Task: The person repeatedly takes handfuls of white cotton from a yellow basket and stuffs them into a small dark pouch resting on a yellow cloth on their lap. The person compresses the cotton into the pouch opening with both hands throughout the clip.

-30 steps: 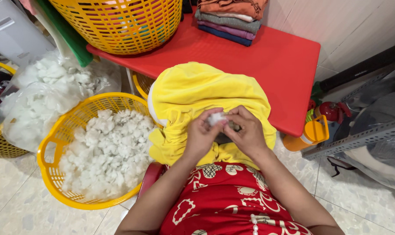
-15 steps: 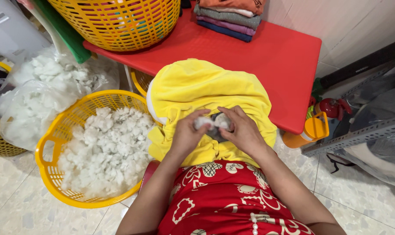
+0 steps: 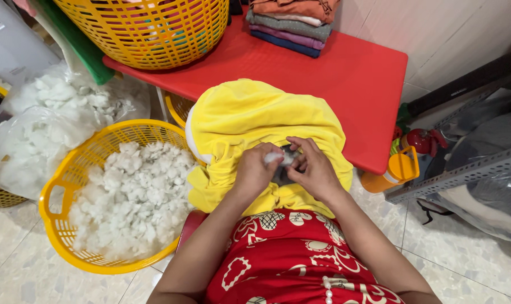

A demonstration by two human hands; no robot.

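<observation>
A red bench point(image 3: 345, 73) carries a yellow mesh basket point(image 3: 154, 28) and folded clothes point(image 3: 292, 22) (stacked near the wall); an orange jug point(image 3: 393, 171) sits on the floor.

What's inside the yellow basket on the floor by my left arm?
The yellow basket is heaped with white stuffing, clumps reaching near its rim. Whatever lies beneath, and the basket's bottom, is covered.

Red table point(image 3: 345, 73), tiled floor point(image 3: 19, 276) (white wall point(image 3: 435, 28))
</observation>
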